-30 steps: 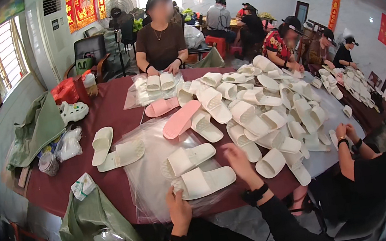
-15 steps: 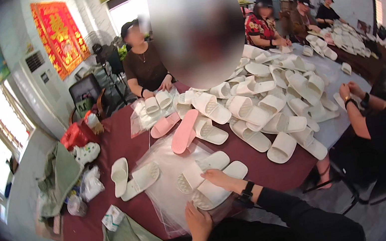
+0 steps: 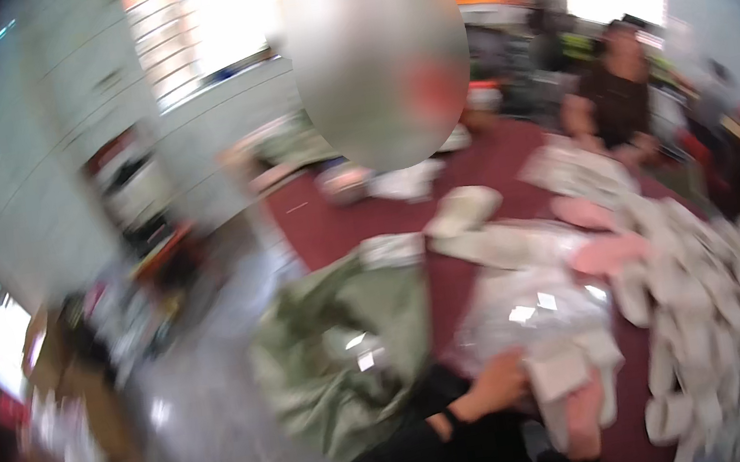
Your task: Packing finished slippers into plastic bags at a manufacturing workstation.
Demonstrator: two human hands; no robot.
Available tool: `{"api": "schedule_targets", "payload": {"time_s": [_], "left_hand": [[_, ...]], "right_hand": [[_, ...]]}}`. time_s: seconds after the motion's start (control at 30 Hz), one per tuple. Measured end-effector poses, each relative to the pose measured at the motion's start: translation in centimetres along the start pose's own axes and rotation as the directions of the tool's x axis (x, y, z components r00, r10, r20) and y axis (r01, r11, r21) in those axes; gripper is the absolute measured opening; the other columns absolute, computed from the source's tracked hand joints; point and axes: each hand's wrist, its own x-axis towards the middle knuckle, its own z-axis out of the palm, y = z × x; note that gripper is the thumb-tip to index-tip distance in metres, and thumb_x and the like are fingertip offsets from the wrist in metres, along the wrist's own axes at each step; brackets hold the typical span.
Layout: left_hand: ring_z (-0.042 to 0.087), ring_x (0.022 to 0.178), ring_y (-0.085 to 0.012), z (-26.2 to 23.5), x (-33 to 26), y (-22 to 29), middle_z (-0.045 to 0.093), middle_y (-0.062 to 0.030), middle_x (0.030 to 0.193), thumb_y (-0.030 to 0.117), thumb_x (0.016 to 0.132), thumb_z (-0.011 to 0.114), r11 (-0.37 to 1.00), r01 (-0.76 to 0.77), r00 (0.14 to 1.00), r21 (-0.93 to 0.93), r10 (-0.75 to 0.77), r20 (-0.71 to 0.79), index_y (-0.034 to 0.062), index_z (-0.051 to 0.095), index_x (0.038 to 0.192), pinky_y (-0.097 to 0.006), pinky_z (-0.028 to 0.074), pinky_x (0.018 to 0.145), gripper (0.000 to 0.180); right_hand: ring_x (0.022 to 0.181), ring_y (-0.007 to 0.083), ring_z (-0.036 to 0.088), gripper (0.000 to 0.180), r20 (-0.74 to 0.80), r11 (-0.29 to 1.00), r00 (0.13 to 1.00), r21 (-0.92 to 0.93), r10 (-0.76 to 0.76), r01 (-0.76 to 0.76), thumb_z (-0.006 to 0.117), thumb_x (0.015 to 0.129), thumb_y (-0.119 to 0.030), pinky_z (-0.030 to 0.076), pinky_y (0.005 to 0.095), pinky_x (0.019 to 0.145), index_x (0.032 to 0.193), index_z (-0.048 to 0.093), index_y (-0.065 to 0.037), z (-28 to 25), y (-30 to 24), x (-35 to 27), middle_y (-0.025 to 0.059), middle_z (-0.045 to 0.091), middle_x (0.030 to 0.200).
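Note:
The picture is smeared by motion. A pair of white slippers [image 3: 559,373] lies at the near edge of the dark red table, beside a stack of clear plastic bags [image 3: 523,308]. Against the slippers' straps, my right hand [image 3: 585,417] looks closed, with its fingers blurred. Just left of the pair is my left hand [image 3: 496,385], close to the bags' near edge; its fingers are too smeared to read. Another white slipper pair [image 3: 487,237] lies beyond the bags, and a pink slipper [image 3: 608,256] rests to their right.
A large heap of white slippers [image 3: 718,321] covers the table's right side. A green sack [image 3: 350,350] with clear plastic in it sits at the left near edge of the table [image 3: 314,216]. A person in brown [image 3: 619,95] is across the table. Bags and boxes stand on the floor.
My view has swung left, so the table and slippers now sit further right. My hands remain beside the same white pair. The left-hand floor and wall have come into sight.

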Motion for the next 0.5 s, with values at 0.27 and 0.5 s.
{"api": "schedule_targets", "payload": {"time_s": [0.27,0.5], "left_hand": [[0.029,0.134,-0.0405,3.7,-1.9,-0.7,0.037,-0.03,0.138,0.032,0.073,0.059,0.989,0.096,0.981,0.111,-0.075,-0.177,0.0059,0.057,0.117,-0.049,0.022,0.111,0.051],[0.04,0.124,-0.0451,6.8,-1.0,-3.2,0.046,-0.0291,0.127,0.035,0.077,0.056,0.992,-0.035,0.953,0.124,0.071,-0.296,0.0074,0.063,0.106,-0.055,0.028,0.104,0.042]], "right_hand": [[0.104,0.0301,0.051,0.047,0.512,0.04,0.624,-0.79,0.591,0.611,0.054,0.081,-0.038,0.043,0.0434,0.085,0.115,0.055,-0.006,-10.4,-2.2,-1.4,0.0135,0.051,0.118],[0.099,0.0392,0.05,0.059,0.571,-0.179,0.54,-0.567,0.618,0.804,0.072,0.064,-0.039,0.043,0.0466,0.086,0.108,0.056,-0.003,10.9,-11.6,-3.9,0.0186,0.051,0.109]]}}
